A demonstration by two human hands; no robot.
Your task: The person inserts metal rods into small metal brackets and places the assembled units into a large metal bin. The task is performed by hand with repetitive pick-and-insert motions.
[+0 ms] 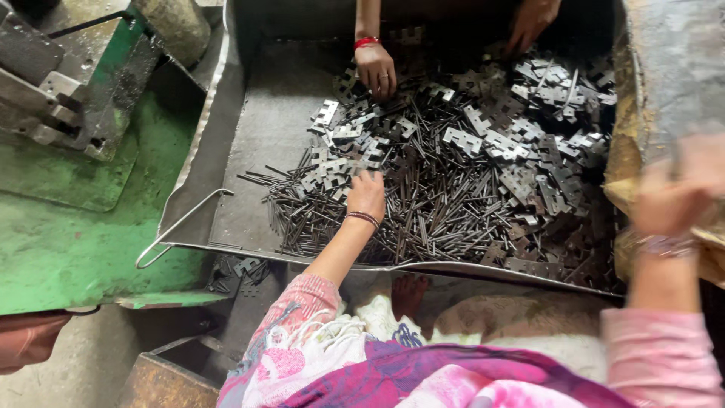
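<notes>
Fingers (361,181) of the left hand (366,198) lie flat and a little spread on the pile of metal rods (423,219). They press down on the pile and do not pinch any one piece that I can see. The rods lie right under the fingertips and run on to the right and to the far side. Most of them point slantwise, from near left to far right, so their long way crosses the line of the fingers.

Just past the fingertips, on the far side, lie flat metal plates (483,136) with notched edges, mixed in with the rods. All the pieces are thin, grey and a bit shiny.

The right hand (676,193) is lifted up at the right, well apart from the pile. It is blurred, so I cannot tell if its fingers are spread or closed, or if they hold anything. The left hand is much nearer to the rods.

Everything sits in a big metal tray (249,143) with a wire handle (181,223) at its near left corner. At the far side, another person's hand (376,72) with a red band touches the plates. A green machine (75,83) stands to the left.
</notes>
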